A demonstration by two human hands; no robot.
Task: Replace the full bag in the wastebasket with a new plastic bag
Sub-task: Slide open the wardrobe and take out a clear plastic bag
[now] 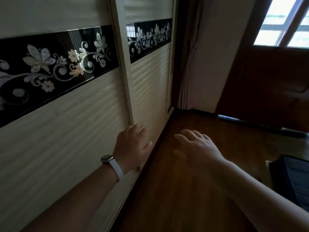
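Note:
No wastebasket and no plastic bag appear in this view. My left hand (133, 144) reaches forward with fingers spread and empty, close in front of the cream sliding wardrobe door (70, 134). A white-strapped watch (110, 163) sits on that wrist. My right hand (197, 146) is stretched out beside it over the dark wooden floor (175, 190), fingers apart, holding nothing.
The wardrobe runs along the left, with a black floral band (55, 67) across its doors. A curtain (187, 69) hangs in the far corner. A dark wooden door (270, 84) with a window stands at the right. A dark blue object (291, 180) lies at the right edge.

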